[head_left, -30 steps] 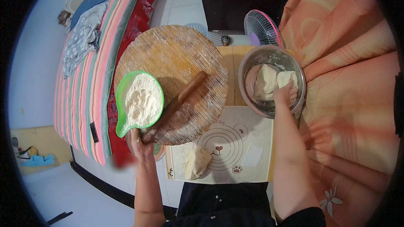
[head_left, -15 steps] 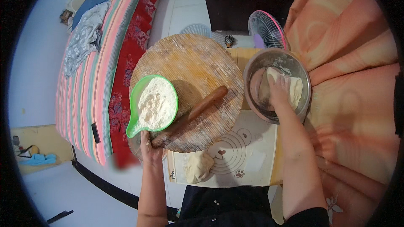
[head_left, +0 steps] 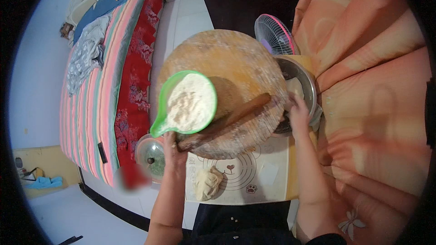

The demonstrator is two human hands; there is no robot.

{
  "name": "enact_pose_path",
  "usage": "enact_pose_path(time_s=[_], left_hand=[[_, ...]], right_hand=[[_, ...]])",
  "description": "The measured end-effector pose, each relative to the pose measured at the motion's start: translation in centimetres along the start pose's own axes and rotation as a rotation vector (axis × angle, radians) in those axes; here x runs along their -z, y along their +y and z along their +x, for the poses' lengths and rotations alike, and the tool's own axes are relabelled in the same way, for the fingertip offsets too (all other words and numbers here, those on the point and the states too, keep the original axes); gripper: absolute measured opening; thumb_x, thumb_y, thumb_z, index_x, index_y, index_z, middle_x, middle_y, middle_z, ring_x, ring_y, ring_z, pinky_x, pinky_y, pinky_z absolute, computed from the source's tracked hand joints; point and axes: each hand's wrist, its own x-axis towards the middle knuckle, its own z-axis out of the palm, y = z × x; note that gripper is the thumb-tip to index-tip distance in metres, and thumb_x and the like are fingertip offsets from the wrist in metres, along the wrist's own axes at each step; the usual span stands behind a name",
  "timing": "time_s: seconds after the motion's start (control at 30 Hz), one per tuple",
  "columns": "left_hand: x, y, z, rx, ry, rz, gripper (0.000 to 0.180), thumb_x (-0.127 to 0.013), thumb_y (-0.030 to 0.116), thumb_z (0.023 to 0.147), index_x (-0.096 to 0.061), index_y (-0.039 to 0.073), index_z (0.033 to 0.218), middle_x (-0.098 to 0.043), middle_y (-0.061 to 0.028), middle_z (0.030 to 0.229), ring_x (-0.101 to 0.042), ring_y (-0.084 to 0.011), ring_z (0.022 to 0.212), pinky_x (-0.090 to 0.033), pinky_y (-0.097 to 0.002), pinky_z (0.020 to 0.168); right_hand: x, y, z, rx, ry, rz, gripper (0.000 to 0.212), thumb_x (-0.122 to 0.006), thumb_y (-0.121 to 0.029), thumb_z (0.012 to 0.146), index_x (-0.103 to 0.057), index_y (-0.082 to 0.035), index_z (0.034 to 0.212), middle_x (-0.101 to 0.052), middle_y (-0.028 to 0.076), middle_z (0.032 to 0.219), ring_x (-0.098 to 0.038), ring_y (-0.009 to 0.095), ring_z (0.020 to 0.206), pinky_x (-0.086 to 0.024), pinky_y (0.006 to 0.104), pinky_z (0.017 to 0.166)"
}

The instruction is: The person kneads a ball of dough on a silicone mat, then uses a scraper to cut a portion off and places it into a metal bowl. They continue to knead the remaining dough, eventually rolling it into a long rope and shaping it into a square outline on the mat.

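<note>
A round, flour-dusted wooden board [head_left: 245, 59] is held up above the table. My left hand [head_left: 170, 147] grips its near-left edge, close to the handle of a green bowl [head_left: 159, 127] of white flour [head_left: 193, 102] and to one end of a brown rolling pin [head_left: 240, 118]; both lie on the board. My right hand [head_left: 299, 109] is closed at the board's right edge, its fingertips partly hidden. Behind that edge stands a metal basin [head_left: 308, 79], with pale dough [head_left: 295, 88] partly showing. A lump of dough [head_left: 208, 183] rests on the printed mat below.
The cream mat [head_left: 272, 190] covers the table in front of me. To the left, a glass-lidded pot [head_left: 152, 156] stands low beside a striped bed [head_left: 86, 118]. A fan [head_left: 274, 34] is at the far right, and an orange curtain [head_left: 372, 95] hangs along the right side.
My right hand has come out of the basin to the board's right edge. The board, with bowl and rolling pin, has shifted right and now covers part of the basin.
</note>
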Motion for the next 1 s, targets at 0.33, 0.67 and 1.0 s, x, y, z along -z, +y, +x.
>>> enact_pose_path(time_s=[0.33, 0.67, 1.0], left_hand=[[-11.8, -14.9, 0.5, 0.186, -0.132, 0.011, 0.039, -0.047, 0.012, 0.098, -0.037, 0.007, 0.136, -0.047, -0.0082, 0.133, -0.049, -0.024, 0.121, -0.045, -0.0395, 0.099], [-10.4, -17.0, 3.1, 0.146, -0.073, 0.524, 0.038, -0.055, 0.029, 0.097, -0.051, 0.003, 0.124, -0.058, -0.0084, 0.113, -0.057, -0.0181, 0.101, -0.049, -0.0351, 0.084], [6.3, -9.2, -11.1, -0.255, -0.225, 1.726, 0.084, -0.074, 0.024, 0.077, -0.027, -0.002, 0.141, -0.04, -0.0309, 0.127, -0.04, -0.0457, 0.118, -0.035, -0.0507, 0.101]], right_hand=[[11.2, 2.1, 0.3, 0.027, 0.451, -0.24, 0.064, -0.051, -0.034, 0.097, -0.028, 0.001, 0.144, -0.028, 0.015, 0.15, -0.029, 0.026, 0.136, -0.024, 0.0361, 0.111], [12.2, 0.4, 0.2, -0.028, 0.324, -0.104, 0.056, -0.053, -0.024, 0.097, -0.033, 0.002, 0.142, -0.044, 0.015, 0.14, -0.046, 0.023, 0.122, -0.036, 0.0326, 0.102], [13.8, 8.3, -11.3, 0.189, 0.265, -0.56, 0.037, -0.054, -0.013, 0.094, -0.046, 0.0, 0.129, -0.051, 0.012, 0.127, -0.048, 0.023, 0.116, -0.038, 0.0357, 0.1]])
